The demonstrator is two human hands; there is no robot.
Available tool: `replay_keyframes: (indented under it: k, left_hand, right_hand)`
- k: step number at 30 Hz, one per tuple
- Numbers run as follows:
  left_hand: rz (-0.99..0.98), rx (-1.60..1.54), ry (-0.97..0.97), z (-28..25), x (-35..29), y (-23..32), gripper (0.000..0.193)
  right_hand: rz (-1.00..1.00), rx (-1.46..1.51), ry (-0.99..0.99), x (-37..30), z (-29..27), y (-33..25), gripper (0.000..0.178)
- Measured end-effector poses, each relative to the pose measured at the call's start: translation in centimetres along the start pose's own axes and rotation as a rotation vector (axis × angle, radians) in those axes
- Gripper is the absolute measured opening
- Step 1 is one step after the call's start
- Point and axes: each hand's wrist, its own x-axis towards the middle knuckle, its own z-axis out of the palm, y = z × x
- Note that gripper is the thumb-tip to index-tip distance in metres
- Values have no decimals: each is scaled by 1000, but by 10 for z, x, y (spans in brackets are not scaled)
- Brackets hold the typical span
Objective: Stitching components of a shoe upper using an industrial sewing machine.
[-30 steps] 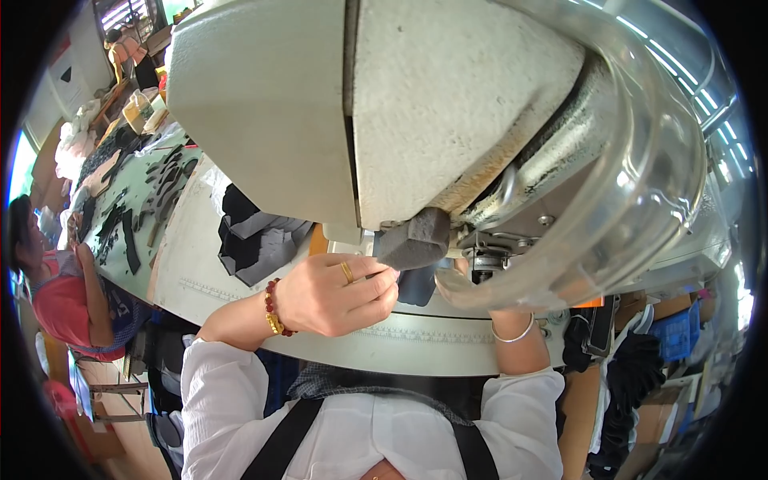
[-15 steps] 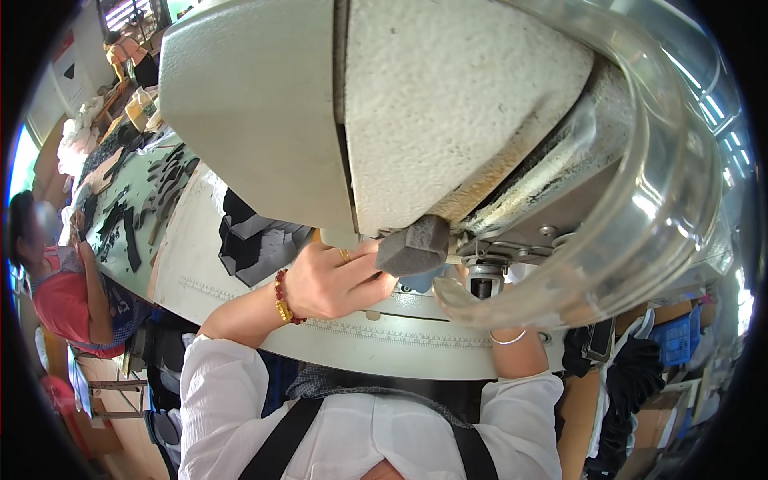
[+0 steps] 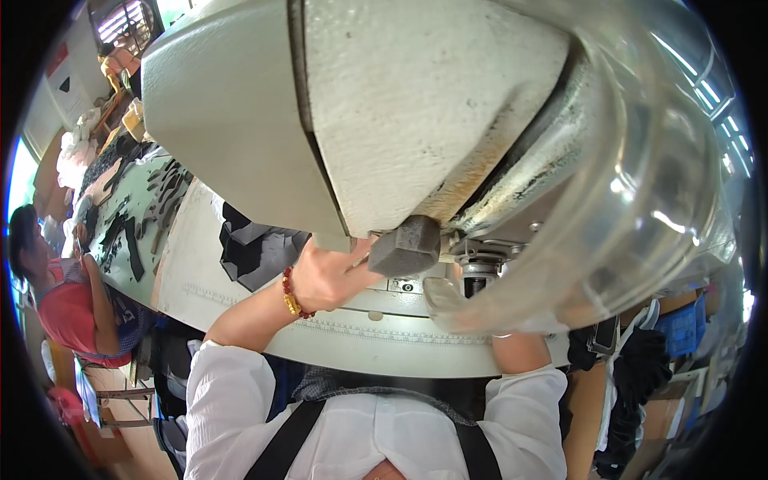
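Observation:
A pale sewing machine head fills the upper middle of the head view. My left hand, with a red and gold beaded bracelet on its wrist, reaches beneath it from the left. Its visible fingers are stretched and apart; their tips are hidden behind the machine and a dark grey block fixed on its near side. I see nothing in this hand. My right forearm comes up at the right, and its hand is lost behind a clear curved guard. A metal plate shows below the block.
Dark grey and black fabric pieces lie on the white machine table, left of my hand. Further left, a person in red sits at a green table strewn with dark strips. A blue crate and black cloth are at the right.
The view has shifted a little, so the machine sits further left. My left fingers have straightened. A blue-grey patch under the block has gone from sight, and the metal plate shows there.

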Motion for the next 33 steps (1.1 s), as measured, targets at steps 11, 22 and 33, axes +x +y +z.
replay_keyframes:
  k: [11, 22, 33]
  left_hand:
    - [-7, -114, -89, 42, -48, -48, 16]
    - [-612, -506, 152, 32, -39, -26, 13]
    - [-19, -59, 53, -7, 32, -7, 16]
  right_hand:
    - [52, -1, 15, -3, 3, -6, 58]
    - [88, -17, 1, -9, 7, -7, 61]
    - [152, 36, 108, -9, 11, 7, 67]
